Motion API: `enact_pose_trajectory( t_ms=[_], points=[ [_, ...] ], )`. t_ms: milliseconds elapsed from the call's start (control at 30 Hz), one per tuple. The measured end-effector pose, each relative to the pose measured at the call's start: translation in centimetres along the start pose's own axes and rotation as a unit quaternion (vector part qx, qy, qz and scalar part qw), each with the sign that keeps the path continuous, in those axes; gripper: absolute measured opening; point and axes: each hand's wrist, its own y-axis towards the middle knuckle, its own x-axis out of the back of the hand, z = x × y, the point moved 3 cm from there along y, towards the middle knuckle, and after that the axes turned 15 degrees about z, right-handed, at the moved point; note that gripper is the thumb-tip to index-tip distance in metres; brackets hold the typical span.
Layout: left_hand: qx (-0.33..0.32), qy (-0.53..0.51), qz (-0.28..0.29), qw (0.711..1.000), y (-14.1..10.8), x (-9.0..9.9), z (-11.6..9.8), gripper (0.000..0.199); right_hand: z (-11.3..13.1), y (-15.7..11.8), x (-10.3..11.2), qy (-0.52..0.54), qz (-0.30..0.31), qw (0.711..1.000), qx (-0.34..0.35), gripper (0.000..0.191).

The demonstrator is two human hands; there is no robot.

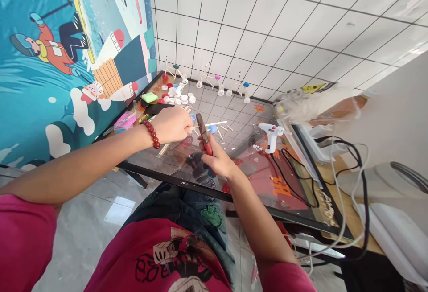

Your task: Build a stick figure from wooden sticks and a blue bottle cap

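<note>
My left hand (175, 123), with a red bead bracelet at the wrist, pinches a thin wooden stick (219, 124) that points to the right. My right hand (218, 154) grips a pair of pliers (201, 125) by its red handles. The rusty jaws cross the stick just beyond my left fingertips; whether they are closed on it I cannot tell. A blue bottle cap (212, 129) and short loose sticks (220, 133) lie on the glass tabletop close by. More sticks (163, 150) lie beneath my left hand.
Several bottle caps (183, 98) cluster at the back left beside a green block (149, 97). Small stick-and-cap models (219, 85) stand along the tiled wall. A white glue gun (271, 137) sits at the right, its black cable (290, 185) trailing. A plastic bag (301, 107) lies behind.
</note>
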Motion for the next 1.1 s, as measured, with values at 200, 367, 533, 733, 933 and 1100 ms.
enact_pose_trajectory(
  t_ms=[200,367,533,733,933,1100],
  points=[
    [-0.015,-0.005,-0.018,1.000,0.3,-0.3,-0.1,0.033,-0.1,0.1,0.2,-0.042,-0.024,0.999,0.008,0.036],
    [-0.008,-0.048,-0.020,0.999,0.7,-1.3,1.4,0.029,0.4,0.7,-0.4,-0.046,-0.042,0.998,-0.010,0.029],
    [-0.008,-0.106,-0.027,0.994,1.6,-3.0,3.0,0.028,1.0,1.6,-1.0,-0.064,-0.030,0.995,-0.069,0.029],
    [0.023,-0.206,-0.049,0.977,2.8,-5.3,4.3,0.024,1.0,1.9,-1.2,-0.068,-0.007,0.988,-0.141,0.027],
    [0.049,-0.272,-0.057,0.959,2.9,-6.7,4.7,0.026,1.2,2.1,-1.5,-0.058,0.004,0.979,-0.196,0.024],
    [0.069,-0.334,-0.065,0.938,3.2,-7.2,4.9,0.027,1.1,2.5,-1.8,-0.069,0.007,0.971,-0.229,0.023]
  ],
)
